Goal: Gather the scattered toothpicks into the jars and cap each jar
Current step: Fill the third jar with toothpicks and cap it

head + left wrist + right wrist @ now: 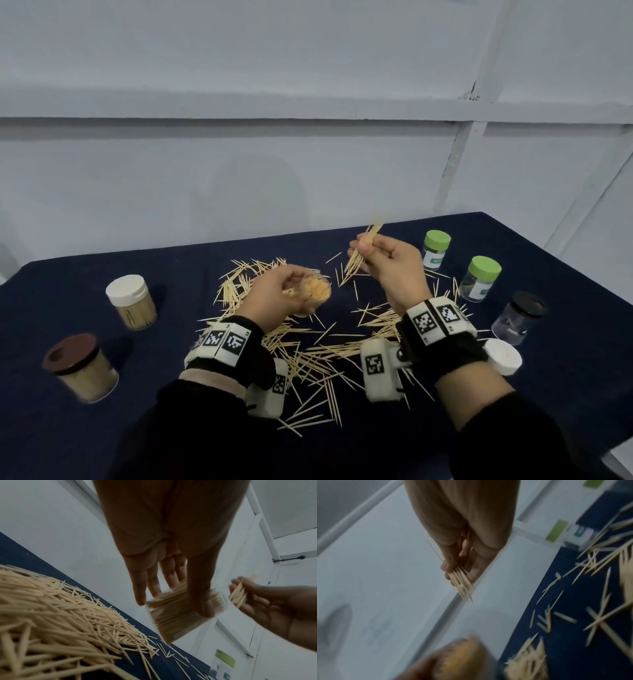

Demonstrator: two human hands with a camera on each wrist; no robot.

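My left hand (277, 294) grips a clear uncapped jar (313, 294) packed with toothpicks, tilted with its mouth toward my right hand; in the left wrist view thumb and fingers wrap the jar (180, 615). My right hand (383, 263) pinches a bundle of toothpicks (359, 253) above the table, just right of the jar's mouth; the right wrist view shows the bundle (460, 582) between thumb and fingers. Many loose toothpicks (315, 356) lie scattered on the dark blue table (68, 428) under both hands.
At left stand a white-capped jar (132, 301) and a brown-capped jar (80, 366), both full of toothpicks. At right stand two green-capped jars (435, 250) (479, 279), a black-capped jar (519, 317) and a loose white cap (501, 356). A grey wall runs behind.
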